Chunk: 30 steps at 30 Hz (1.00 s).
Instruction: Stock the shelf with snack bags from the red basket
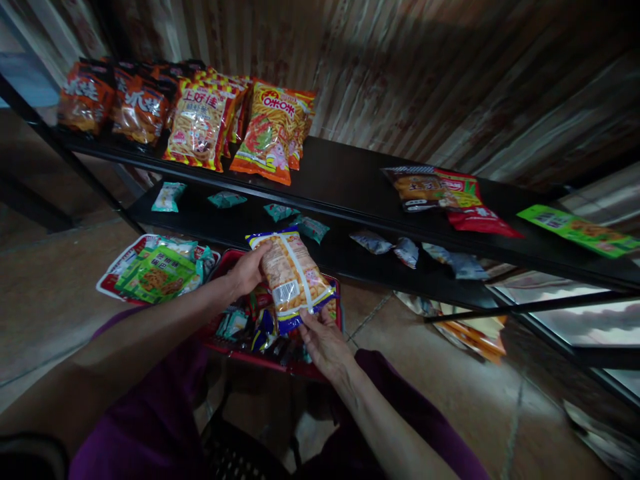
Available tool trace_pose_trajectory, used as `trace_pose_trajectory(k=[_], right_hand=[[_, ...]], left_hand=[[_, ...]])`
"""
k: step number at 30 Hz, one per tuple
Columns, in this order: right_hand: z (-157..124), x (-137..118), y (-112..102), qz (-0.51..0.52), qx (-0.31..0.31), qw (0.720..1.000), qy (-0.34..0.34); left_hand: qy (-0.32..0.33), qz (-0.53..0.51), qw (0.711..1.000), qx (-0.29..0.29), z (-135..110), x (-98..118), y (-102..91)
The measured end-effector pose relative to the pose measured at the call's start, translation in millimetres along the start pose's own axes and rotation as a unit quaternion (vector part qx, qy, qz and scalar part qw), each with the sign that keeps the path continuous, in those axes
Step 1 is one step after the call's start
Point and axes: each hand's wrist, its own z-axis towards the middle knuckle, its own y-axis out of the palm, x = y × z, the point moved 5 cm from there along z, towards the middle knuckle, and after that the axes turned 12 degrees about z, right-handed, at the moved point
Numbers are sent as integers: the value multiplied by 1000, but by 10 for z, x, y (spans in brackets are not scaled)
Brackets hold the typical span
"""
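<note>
Between my two hands is a snack bag (291, 275) with blue ends, its back with a barcode and a pale seam facing up. My left hand (249, 268) grips its upper left edge, fingers partly hidden behind it. At the lower right corner, my right hand (326, 340) pinches the blue end. The bag is held tilted over a red basket (295, 365). Inside the basket lie several small packets, among them a teal packet (234, 325) and a blue-and-yellow one (265, 330).
A black shelf (345, 167) carries orange-and-black bags (140, 107), yellow-red bags (200, 123), orange bags (267, 130), a brown bag (415, 190) and a green packet (580, 230). Small packets lie on the lower shelf (200, 217). A second basket (107, 283) holds green packets (163, 273).
</note>
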Motion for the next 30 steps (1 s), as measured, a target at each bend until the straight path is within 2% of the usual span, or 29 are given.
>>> trace_pose_trajectory(k=[5,8,14,18,22,24,27,30], right_hand=[[-9,49,-69,-4,48,999,-2],[-5,22,-74,-14,33,999,-1],[32,-155,-55,-18,-21,998,52],[61,-308,-39,-33,-33,998,33],[44,-327,-24,-33,-37,997,55],[46,-330,-33,-42,-34,998,44],[77,-368,-61,-50,-21,999,3],[105,-448,-51,-93,-31,994,-39]], left_hand=[[-35,-18,999,27,48,-115,-41],[-51,-23,998,27,52,-141,-48],[8,-7,999,-52,9,-12,11],[1,6,997,-79,-41,-4,34],[7,1,994,-108,-60,13,50],[15,10,993,-116,-57,45,46],[48,86,992,-76,-35,165,-15],[176,162,970,27,-48,448,-128]])
